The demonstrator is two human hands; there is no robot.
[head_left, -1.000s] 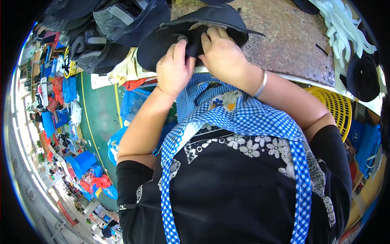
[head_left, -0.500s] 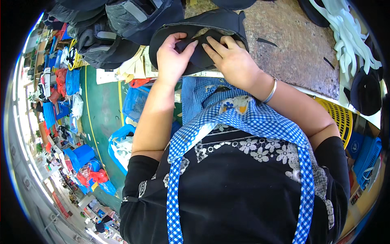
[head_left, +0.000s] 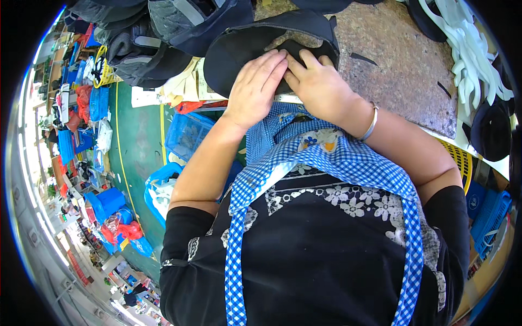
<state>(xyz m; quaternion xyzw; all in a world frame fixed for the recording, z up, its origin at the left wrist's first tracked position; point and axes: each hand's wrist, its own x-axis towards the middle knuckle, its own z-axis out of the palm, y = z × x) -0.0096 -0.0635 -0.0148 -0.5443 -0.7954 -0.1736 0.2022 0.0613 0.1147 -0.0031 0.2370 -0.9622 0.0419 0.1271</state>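
Note:
A curved black fabric piece (head_left: 223,68) lies at the table's near edge, with a rounded broad end at its left and a gap within its raised far band. My left hand (head_left: 258,87) rests flat on it, fingers stretched out side by side and pointing up to the right. From the right, my right hand (head_left: 321,84) grips the piece with bent fingers, some of them reaching down inside the band. The fingertips of both hands meet near the middle of the piece. Whatever is under the fingertips is hidden.
Dark padded fabric pieces with grey strips (head_left: 187,13) are heaped at the far left. White strips (head_left: 462,49) hang at the far right beside a dark round piece (head_left: 491,127). Black scraps (head_left: 363,58) dot the brown tabletop (head_left: 397,76). A blue crate (head_left: 187,136) stands below, left.
My left hand has turned from a thumb-and-finger hold at the piece's edge to lying flat across it, further right. The right hand has shifted slightly, staying on the piece.

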